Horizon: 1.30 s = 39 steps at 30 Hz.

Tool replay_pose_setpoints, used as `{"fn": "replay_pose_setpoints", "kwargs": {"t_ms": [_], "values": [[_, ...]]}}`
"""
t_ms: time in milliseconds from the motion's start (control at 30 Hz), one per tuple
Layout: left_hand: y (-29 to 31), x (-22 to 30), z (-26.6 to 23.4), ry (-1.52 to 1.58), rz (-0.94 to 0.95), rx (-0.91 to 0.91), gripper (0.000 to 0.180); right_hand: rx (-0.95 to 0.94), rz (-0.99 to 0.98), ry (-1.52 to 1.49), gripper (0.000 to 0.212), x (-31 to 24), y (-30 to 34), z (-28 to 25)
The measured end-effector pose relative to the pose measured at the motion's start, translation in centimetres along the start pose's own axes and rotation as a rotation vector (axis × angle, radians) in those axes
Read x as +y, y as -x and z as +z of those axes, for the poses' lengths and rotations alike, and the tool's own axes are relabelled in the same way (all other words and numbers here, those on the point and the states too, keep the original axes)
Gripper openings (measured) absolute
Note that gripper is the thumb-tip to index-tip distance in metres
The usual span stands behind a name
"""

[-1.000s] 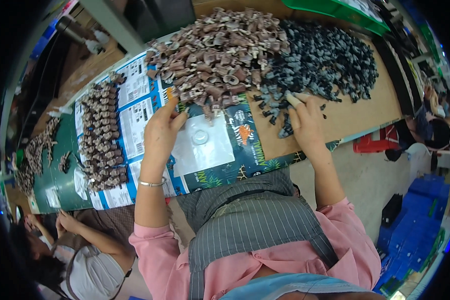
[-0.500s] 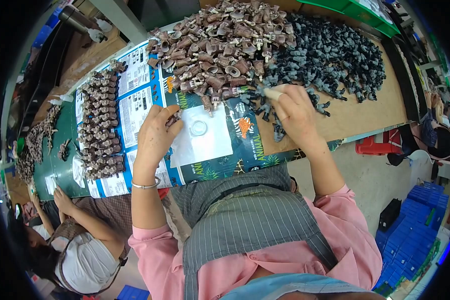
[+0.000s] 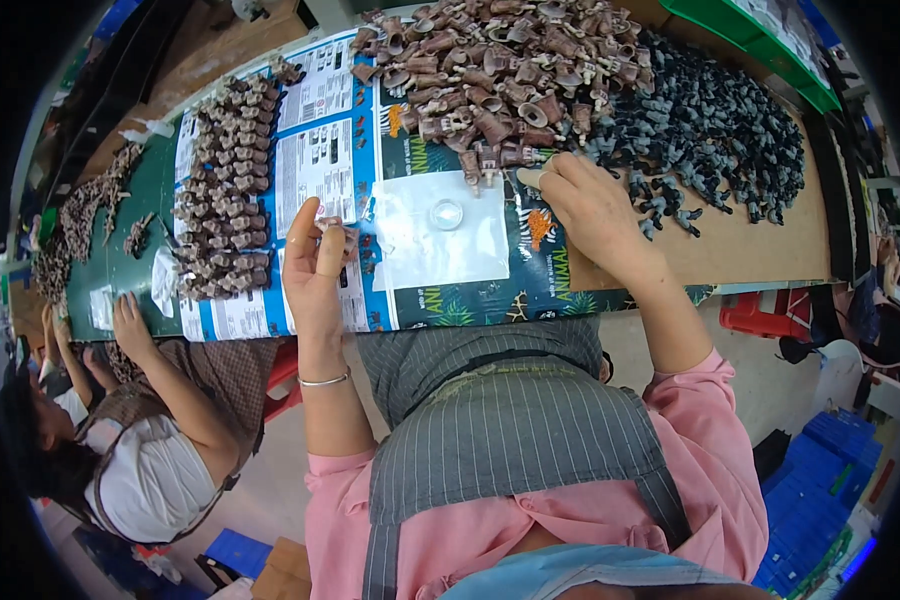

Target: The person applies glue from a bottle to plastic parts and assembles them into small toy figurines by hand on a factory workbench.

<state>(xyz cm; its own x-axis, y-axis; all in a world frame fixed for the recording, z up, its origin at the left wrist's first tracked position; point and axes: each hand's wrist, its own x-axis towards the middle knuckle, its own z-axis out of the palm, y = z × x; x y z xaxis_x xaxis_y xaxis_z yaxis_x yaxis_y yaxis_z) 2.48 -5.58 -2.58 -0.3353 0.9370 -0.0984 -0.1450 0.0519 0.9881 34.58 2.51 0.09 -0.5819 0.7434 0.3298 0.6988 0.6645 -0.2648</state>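
My left hand (image 3: pixel 313 285) is raised over the blue-and-white printed sheet. A small brown toy piece (image 3: pixel 336 238) sits in the pinch of its thumb and fingers. My right hand (image 3: pixel 598 215) is closed at the fingertips beside a few brown toy pieces (image 3: pixel 500 156), close to the grey-and-black toy parts. What its fingertips hold, if anything, is hidden; a pale cover shows on one fingertip. Between my hands a small round clear dish (image 3: pixel 445 214) rests on a white plastic sheet (image 3: pixel 410 255).
Behind my hands lie a heap of brown toy pieces (image 3: pixel 490 70) and a heap of grey-and-black parts (image 3: pixel 730 125) on brown cardboard (image 3: pixel 760 245). Rows of assembled brown figures (image 3: pixel 230 185) stand left. A green bin (image 3: pixel 760 45) edges the far right; another person's hand (image 3: pixel 133 325) is at far left.
The view has shifted, so the table sits further right and higher. My left hand has drawn back from the white sheet with the brown piece. My right fingers have moved toward the brown pieces.
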Motion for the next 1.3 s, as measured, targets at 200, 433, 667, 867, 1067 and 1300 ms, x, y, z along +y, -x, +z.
{"fn": "replay_pose_setpoints", "kwargs": {"t_ms": [200, 433, 667, 867, 1067, 1300], "values": [[0.3, -1.2, -0.6, 0.150, 0.093, 0.015, 0.048, -0.282, 0.162, -0.511, 0.021, -1.5, -2.5, 0.1], [0.4, -1.5, -1.9, 0.186, 0.078, 0.009, 0.044, -0.024, 0.111, -0.417, 0.026, -1.0, -2.2, -0.2], [-0.3, -1.2, -1.7, 0.378, 0.079, 0.017, 0.042, 0.076, 0.172, 0.101, 0.029, -2.3, 0.0, 0.5], [-0.2, -0.5, -2.1, 0.381, -0.026, 0.008, 0.043, 0.097, 0.199, 0.015, 0.025, -2.0, -0.2, 1.5], [-0.4, -0.2, -1.3, 0.340, -0.058, 0.024, 0.046, 0.040, 0.304, -0.221, 0.018, -2.4, -0.4, 0.3], [-0.5, -0.7, -2.6, 0.404, -0.089, -0.044, 0.054, -0.099, 0.184, -0.295, 0.018, -5.0, -2.9, 0.7]]}}
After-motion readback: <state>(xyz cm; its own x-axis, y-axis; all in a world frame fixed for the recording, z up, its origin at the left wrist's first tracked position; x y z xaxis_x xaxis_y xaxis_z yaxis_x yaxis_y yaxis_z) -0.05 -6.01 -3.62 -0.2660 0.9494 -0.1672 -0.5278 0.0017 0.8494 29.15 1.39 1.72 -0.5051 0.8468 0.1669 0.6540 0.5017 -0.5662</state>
